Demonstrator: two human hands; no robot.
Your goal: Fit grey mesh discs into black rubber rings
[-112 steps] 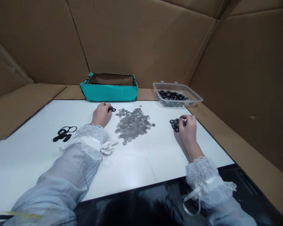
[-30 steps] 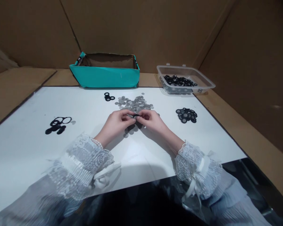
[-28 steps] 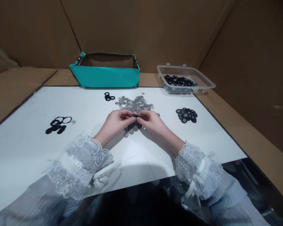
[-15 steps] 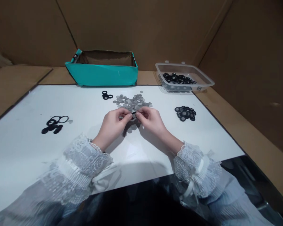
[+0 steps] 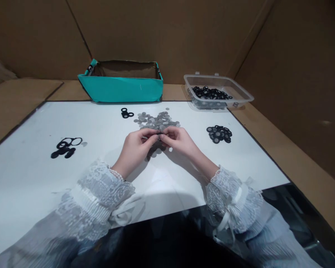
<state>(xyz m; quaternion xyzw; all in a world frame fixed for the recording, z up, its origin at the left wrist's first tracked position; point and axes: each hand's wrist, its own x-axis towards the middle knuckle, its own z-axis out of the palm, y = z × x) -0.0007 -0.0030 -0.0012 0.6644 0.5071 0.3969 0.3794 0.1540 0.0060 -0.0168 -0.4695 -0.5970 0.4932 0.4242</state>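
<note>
My left hand (image 5: 138,146) and my right hand (image 5: 178,139) meet over the middle of the white board. Both are closed, pinching a small black ring (image 5: 159,133) between thumbs and fingertips. Fingers cover most of that ring, so I cannot tell whether anything sits inside it. Beneath and behind my hands spreads a pile of small grey discs (image 5: 160,120). Right of my right hand lies a heap of black rings with grey centres (image 5: 219,134). A few open black rings (image 5: 126,113) rest beyond my left hand.
A turquoise box (image 5: 125,89) stands at the back left. At the back right is a clear plastic container (image 5: 241,99) holding many black rings. Farther left lie black pieces and larger rings (image 5: 64,147) beside a grey disc. Cardboard walls (image 5: 167,37) enclose the board (image 5: 106,126).
My hands stay together over the pile, with the fingertips drawn slightly closer around the ring. Less of the ring shows now. The other things keep their places.
</note>
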